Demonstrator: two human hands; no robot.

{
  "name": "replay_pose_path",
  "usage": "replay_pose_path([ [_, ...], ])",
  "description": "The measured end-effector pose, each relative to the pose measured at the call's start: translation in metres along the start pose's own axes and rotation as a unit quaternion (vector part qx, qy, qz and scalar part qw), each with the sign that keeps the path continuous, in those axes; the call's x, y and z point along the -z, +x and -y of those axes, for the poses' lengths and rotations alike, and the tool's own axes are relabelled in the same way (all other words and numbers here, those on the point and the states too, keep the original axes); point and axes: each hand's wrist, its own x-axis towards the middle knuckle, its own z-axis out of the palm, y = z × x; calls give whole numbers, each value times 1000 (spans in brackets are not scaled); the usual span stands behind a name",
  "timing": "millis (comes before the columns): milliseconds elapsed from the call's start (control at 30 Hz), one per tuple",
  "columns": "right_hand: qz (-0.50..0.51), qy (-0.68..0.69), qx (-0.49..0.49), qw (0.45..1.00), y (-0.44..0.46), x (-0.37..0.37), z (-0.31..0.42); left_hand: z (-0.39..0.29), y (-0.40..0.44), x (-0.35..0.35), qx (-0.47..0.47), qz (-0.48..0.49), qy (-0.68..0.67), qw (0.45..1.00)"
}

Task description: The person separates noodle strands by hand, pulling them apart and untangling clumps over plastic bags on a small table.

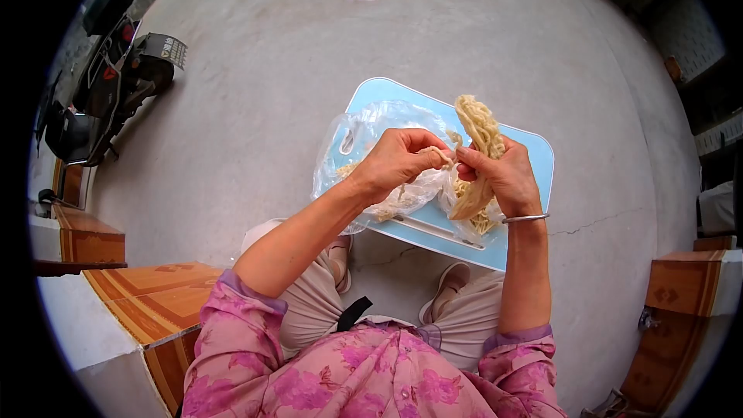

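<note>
The left hand [391, 161] has thumb and forefinger pressed together, pinching a narrow strip [439, 154] of pale, wrinkled material. The right hand [507, 176] is just beside it at 3 o'clock, fingers curled around a gathered bundle [481, 128] of the same stuff; one end stands up towards 12 o'clock, and a smoother tail hangs towards 6, over the counter [534, 151].

The bundle looks light, soft and limp, perhaps slightly damp, so it should fold and sag rather than hold a shape. Thin strands would likely tear under a hard tug; a gathered grip around the thick middle seems safest for the bulk, and a fingertip pinch close to the join for a narrow piece.

Beneath the right hand, towards 6 o'clock, cut strips [484, 221] lie in a loose heap with clear plastic around them. A larger clear bag [370, 121] spreads out at 9 to 10 o'clock of the hands, with more pale pieces [345, 171] inside.

A metal bangle [525, 218] circles the right wrist. Farther out on the floor [255, 62], a motorbike [104, 93] stands between 9 and 10 o'clock, and a wood-patterned cabinet [672, 325] at 4.
</note>
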Motion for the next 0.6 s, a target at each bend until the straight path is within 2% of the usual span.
replay_pose_path([
  [67,13,9,0,1000,0,-1,-1,4,0,-1,-29,7,17,999],
  [267,39,3,31,999,0,-1,-5,4,2,0,-22,-26,60,998],
  [367,26,-18,31,999,-4,-5,-3,0,3,3,-18,-60,0,998],
  [500,-81,-87,101,988,11,12,-14,-2,12,36,-28,-57,-244,968],
  [600,-188,-166,135,959,18,45,-16,-26,8,66,-41,-106,-319,941],
])
